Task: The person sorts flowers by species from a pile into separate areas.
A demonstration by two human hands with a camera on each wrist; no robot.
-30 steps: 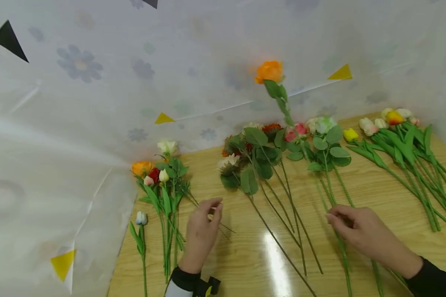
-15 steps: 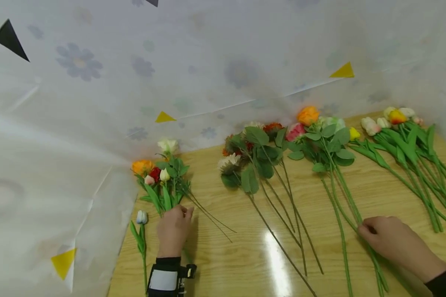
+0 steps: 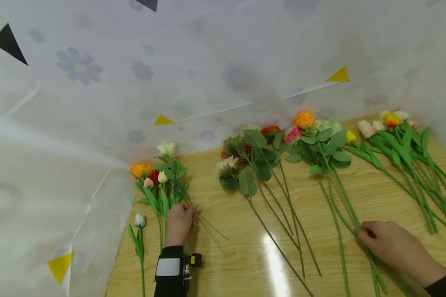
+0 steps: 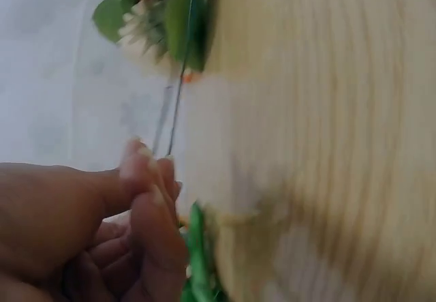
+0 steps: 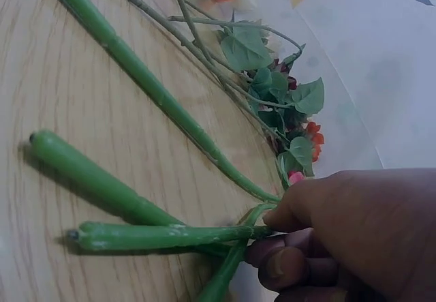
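Note:
A small bunch of flowers [image 3: 160, 177] with orange, red and white heads lies at the table's left. My left hand [image 3: 189, 210] lies on its stems with curled fingers. In the left wrist view the left hand [image 4: 153, 179] pinches thin wiry stems [image 4: 178, 97], with a green stem [image 4: 197, 254] just beneath. An orange rose [image 3: 303, 119] lies on the rose pile [image 3: 325, 144]. My right hand [image 3: 361, 234] grips its long green stem near the lower end. The right wrist view shows the right hand [image 5: 272, 237] closed round the green stem [image 5: 163, 234].
A pile of leafy flowers [image 3: 250, 159] lies mid-table. Tulips [image 3: 405, 144] lie at the far right and a single white tulip [image 3: 139, 220] at the far left. A translucent flowered sheet [image 3: 96, 82] hangs behind and to the left. The wooden table [image 3: 241, 264] shows glare.
My right hand lowered the raised orange rose onto the rose pile and slid down its stem. My left hand moved left from the bare table onto the small bunch's stems.

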